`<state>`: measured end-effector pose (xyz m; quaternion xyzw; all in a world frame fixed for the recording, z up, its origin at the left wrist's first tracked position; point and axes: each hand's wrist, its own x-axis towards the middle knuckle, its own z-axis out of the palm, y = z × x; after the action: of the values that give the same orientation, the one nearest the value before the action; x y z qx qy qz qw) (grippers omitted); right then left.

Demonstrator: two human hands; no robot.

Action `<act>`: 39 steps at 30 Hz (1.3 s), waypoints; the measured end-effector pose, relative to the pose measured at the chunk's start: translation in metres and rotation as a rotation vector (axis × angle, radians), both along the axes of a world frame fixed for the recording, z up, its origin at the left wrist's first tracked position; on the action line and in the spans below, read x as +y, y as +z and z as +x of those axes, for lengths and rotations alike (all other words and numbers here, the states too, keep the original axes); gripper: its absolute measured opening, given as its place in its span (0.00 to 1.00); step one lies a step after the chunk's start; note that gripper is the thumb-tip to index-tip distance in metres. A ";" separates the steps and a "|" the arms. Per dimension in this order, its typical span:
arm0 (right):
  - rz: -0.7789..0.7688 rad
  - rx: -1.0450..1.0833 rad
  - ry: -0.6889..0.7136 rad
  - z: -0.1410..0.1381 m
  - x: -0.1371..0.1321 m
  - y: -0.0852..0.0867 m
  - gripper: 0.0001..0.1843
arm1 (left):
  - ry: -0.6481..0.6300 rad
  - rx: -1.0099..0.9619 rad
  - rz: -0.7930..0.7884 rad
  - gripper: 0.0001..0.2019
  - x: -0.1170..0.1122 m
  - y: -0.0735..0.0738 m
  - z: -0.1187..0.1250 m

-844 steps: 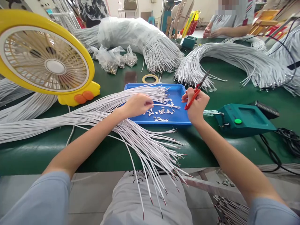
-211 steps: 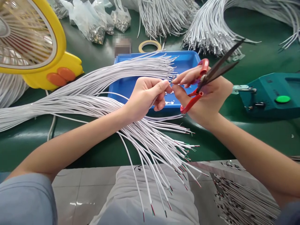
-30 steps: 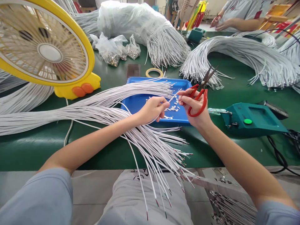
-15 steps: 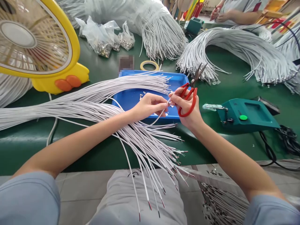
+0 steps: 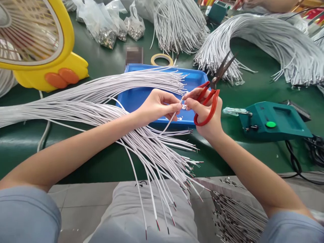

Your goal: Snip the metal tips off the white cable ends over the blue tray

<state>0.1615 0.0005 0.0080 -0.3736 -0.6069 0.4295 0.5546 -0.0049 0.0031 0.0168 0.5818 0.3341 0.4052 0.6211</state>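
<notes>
Pinched between the thumb and fingers of my left hand (image 5: 162,106) is one white cable (image 5: 170,122), near its end. My right hand (image 5: 209,113) holds red-handled scissors (image 5: 214,101) in its palm, blades pointing up and away. The thumb and forefinger of that hand meet close to the cable's tip; whether they touch it is hard to make out. Both hands are over the blue tray (image 5: 197,76), which has small scraps in it. One bundle of white cables (image 5: 152,79) lies across the tray. Another bundle (image 5: 162,152) spreads under my left forearm, its stripped ends over the table edge.
A yellow fan (image 5: 68,40) stands at the left. Bags of small metal parts (image 5: 135,25), a tape roll (image 5: 162,60) and cable bundles (image 5: 243,30) lie at the back. A green device (image 5: 275,121) sits at the right. A co-worker's arm (image 5: 278,5) shows at the far edge.
The view has tilted down and shifted slightly, so the background sits higher. My fingertips have drawn slightly apart at the cable's end; the scissors stay in my right hand.
</notes>
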 end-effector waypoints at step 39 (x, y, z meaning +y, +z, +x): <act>0.064 -0.144 0.014 -0.001 -0.004 0.002 0.10 | 0.041 0.081 0.246 0.07 -0.004 -0.007 0.003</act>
<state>0.1609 -0.0030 0.0100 -0.3815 -0.6613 0.3856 0.5182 -0.0023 -0.0008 0.0097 0.6623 0.3184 0.4319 0.5229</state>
